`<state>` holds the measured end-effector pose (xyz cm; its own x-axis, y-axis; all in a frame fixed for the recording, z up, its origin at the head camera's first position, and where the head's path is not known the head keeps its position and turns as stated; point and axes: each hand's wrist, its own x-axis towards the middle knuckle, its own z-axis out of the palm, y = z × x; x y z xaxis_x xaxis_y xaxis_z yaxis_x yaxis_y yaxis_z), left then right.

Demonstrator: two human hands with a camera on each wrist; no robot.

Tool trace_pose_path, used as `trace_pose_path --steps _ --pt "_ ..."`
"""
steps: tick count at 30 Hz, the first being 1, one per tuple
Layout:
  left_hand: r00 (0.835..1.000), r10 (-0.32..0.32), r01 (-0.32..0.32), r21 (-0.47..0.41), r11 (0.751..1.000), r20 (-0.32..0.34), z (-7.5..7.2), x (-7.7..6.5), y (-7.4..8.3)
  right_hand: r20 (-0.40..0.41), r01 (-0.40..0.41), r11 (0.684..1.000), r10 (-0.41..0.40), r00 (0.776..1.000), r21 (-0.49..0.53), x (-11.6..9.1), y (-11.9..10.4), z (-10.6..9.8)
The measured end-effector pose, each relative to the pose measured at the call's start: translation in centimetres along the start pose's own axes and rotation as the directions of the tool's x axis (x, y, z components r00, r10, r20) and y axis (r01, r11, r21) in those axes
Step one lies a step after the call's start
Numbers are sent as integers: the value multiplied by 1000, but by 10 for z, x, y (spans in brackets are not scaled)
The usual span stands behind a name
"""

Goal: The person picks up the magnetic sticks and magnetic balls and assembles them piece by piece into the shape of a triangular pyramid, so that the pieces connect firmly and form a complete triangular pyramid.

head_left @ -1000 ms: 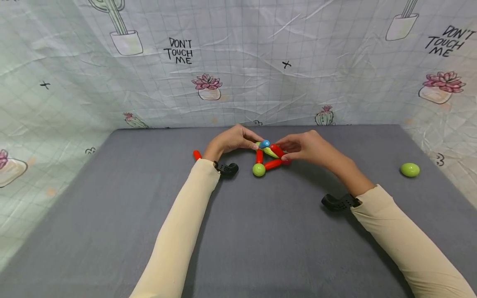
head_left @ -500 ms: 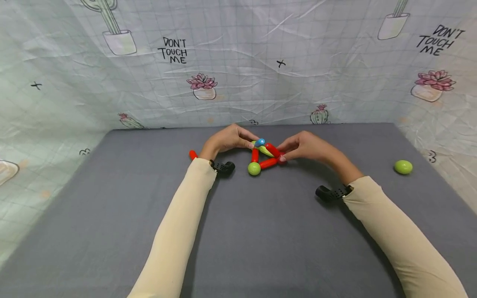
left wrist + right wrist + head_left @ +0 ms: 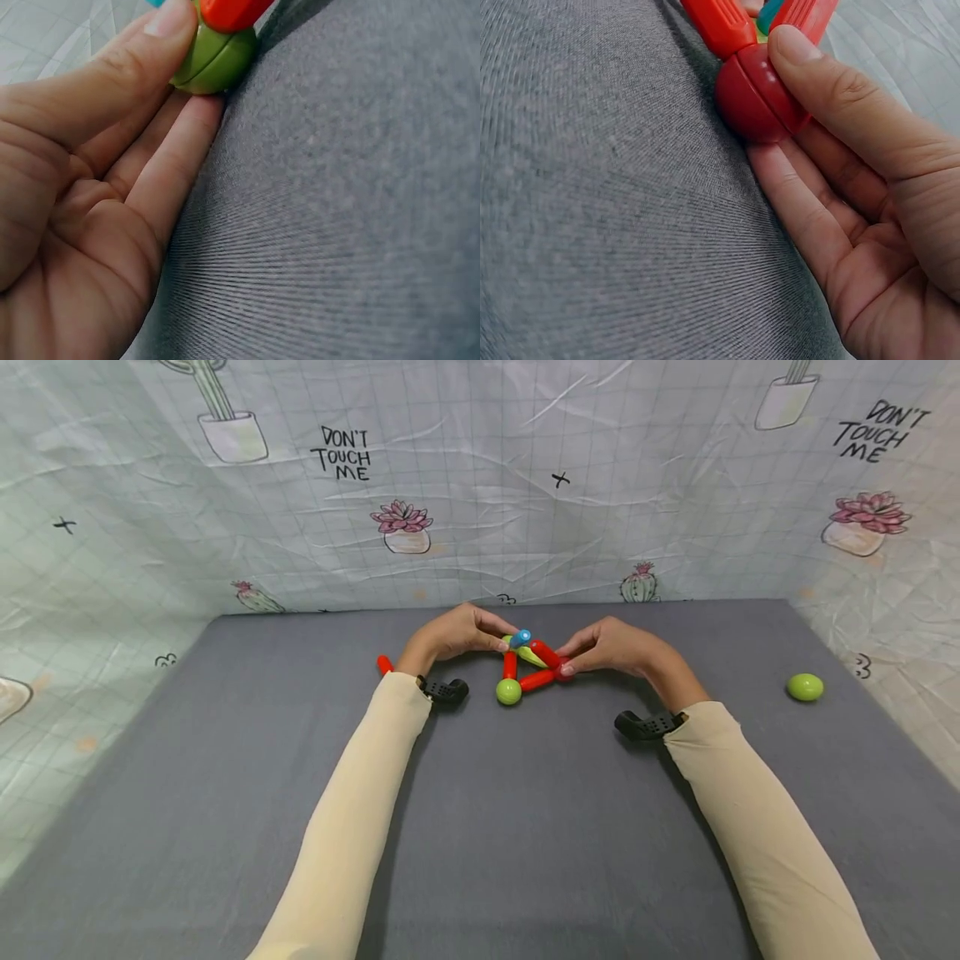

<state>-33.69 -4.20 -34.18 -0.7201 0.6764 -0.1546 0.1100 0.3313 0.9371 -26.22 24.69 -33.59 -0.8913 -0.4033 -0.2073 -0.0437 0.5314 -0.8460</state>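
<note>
A small frame of toy rods and balls lies on the far part of the grey table. My left hand pinches its rear green ball between thumb and fingers. At the frame's right corner, my right hand pinches a red ball. One red rod and another red rod meet at a front green ball. Between the hands, a yellow-green rod forms the back side. A blue rod and a raised red rod tilt upward, their upper ends near each other.
A loose red rod lies beside the left wrist, partly hidden by the arm. Far to the right rests a loose green ball. Behind the grey table hangs a printed sheet.
Both hands keep their hold on the balls. My right wrist has swung slightly left and away from me. The whole head view has shifted a little.
</note>
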Motion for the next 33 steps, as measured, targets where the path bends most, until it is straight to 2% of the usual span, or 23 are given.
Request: trace_pose_path --steps 9,19,33 --pt "998 32 -35 58 998 52 2 -4 1 33 0 1000 -1 999 21 2 4 1" --pt "999 31 -31 31 999 19 3 -7 2 36 4 999 -6 999 54 1 2 0" --pt "999 35 -34 115 993 -4 5 -11 10 30 9 998 -10 1000 63 1 0 0"
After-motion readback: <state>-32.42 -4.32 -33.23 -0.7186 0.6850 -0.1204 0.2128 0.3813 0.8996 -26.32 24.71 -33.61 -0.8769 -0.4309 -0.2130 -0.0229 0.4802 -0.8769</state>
